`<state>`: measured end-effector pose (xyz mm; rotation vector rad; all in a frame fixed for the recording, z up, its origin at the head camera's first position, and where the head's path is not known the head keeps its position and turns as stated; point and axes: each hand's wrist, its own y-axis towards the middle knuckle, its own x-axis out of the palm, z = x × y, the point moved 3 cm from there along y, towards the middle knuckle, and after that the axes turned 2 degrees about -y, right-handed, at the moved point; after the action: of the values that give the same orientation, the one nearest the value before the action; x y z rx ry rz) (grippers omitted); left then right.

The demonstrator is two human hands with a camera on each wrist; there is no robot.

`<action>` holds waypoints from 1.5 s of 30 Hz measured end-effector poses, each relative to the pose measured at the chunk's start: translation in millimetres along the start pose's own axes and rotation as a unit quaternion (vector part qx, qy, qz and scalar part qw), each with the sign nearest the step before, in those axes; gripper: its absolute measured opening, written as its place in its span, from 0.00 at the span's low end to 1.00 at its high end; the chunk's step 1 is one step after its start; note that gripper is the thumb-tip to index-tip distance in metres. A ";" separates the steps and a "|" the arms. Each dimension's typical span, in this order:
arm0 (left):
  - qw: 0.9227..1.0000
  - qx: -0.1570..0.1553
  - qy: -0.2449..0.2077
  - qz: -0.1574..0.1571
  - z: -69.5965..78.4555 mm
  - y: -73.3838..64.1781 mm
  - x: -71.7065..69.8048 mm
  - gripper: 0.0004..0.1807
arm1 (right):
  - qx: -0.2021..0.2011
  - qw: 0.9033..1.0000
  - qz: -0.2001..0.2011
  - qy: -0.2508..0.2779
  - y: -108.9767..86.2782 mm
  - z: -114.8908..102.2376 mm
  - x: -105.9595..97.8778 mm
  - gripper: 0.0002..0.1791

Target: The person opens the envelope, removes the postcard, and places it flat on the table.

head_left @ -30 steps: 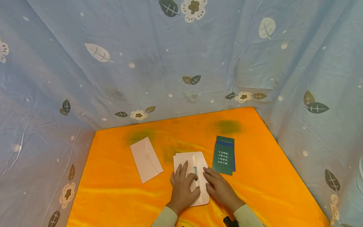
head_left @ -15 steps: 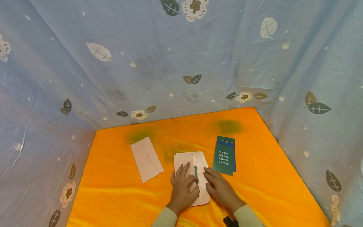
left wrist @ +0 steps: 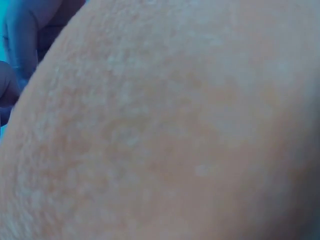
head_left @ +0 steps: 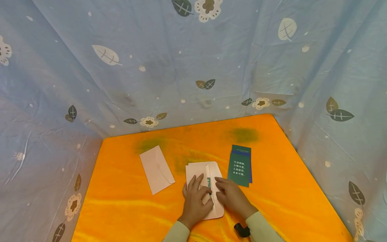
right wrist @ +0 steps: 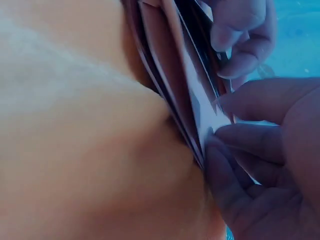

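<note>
Since a second ago the right hand (head_left: 231, 198) has slid a little leftward onto the flap of the pale pink paper envelope (head_left: 204, 169), its fingertips now closer to the left hand (head_left: 196, 201); the envelope itself has not shifted. That envelope lies flat near the front middle of the orange felt-like mat (head_left: 287, 188), its flap open and a green card (head_left: 208, 182) showing as a narrow strip at the mouth. The left hand lies on the envelope's body with fingers spread and fairly straight, pressing it down, the index tip beside the green strip. The right hand's fingers curl at the flap edge; the right wrist view shows them pinching the thin paper edges (right wrist: 210, 120). The left wrist view is blocked by a blurred surface. Just right of the envelope lies a small stack of dark green and blue printed cards (head_left: 240, 165). Left of it, apart, a second pale pink envelope (head_left: 156, 169) lies closed. Blue cloth with leaf and flower print (head_left: 181, 67) surrounds the mat.
</note>
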<state>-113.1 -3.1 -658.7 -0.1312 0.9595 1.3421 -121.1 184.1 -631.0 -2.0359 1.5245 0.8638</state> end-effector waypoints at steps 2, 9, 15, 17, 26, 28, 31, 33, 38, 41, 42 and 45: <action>1.000 -0.001 -0.001 -0.003 0.1 0.0 -0.1 0.10 | 0.038 0.998 -0.007 0.050 1.8 2.4 -1.0 0.18; 1.000 -0.012 -0.012 -0.008 2.9 1.1 -3.5 0.10 | 0.168 0.948 0.032 0.269 8.3 7.9 -8.7 0.33; 1.000 -0.010 -0.015 -0.006 2.8 0.4 -3.7 0.10 | 0.222 0.874 -0.015 0.433 12.1 16.5 -22.5 0.50; 1.000 -0.010 -0.017 -0.007 2.6 0.3 -3.6 0.11 | 0.223 0.854 -0.032 0.469 12.9 19.0 -26.2 0.53; 1.000 -0.007 -0.023 -0.008 2.8 0.7 -5.5 0.11 | 0.208 0.793 -0.079 0.568 20.0 24.1 -31.7 0.56; 1.000 -0.008 -0.021 -0.007 2.2 0.4 -4.9 0.11 | 0.202 0.788 -0.087 0.575 20.7 23.8 -31.1 0.55; 1.000 -0.009 -0.019 -0.007 1.5 0.3 -3.9 0.11 | 0.191 0.785 -0.094 0.582 21.5 23.0 -29.5 0.53; 1.000 -0.010 -0.019 -0.007 1.3 0.4 -3.7 0.11 | 0.185 0.785 -0.097 0.583 21.6 22.8 -28.3 0.51; 1.000 -0.011 -0.022 -0.009 1.9 0.6 -4.5 0.11 | 0.176 0.778 -0.110 0.593 22.0 23.3 -25.8 0.50; 1.000 -0.009 -0.023 -0.008 1.6 0.5 -4.6 0.11 | 0.180 0.769 -0.115 0.602 22.5 23.8 -24.2 0.50; 1.000 -0.008 -0.023 -0.007 1.5 0.4 -4.4 0.11 | 0.182 0.765 -0.117 0.607 22.5 24.3 -23.7 0.49; 1.000 -0.004 -0.023 -0.002 0.3 0.1 -3.5 0.11 | 0.187 0.751 -0.122 0.622 24.0 24.9 -21.8 0.49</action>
<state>-112.8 -5.6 -656.2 -0.1073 0.9162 1.3401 -153.6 208.9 -632.7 -2.4292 1.6434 -1.1137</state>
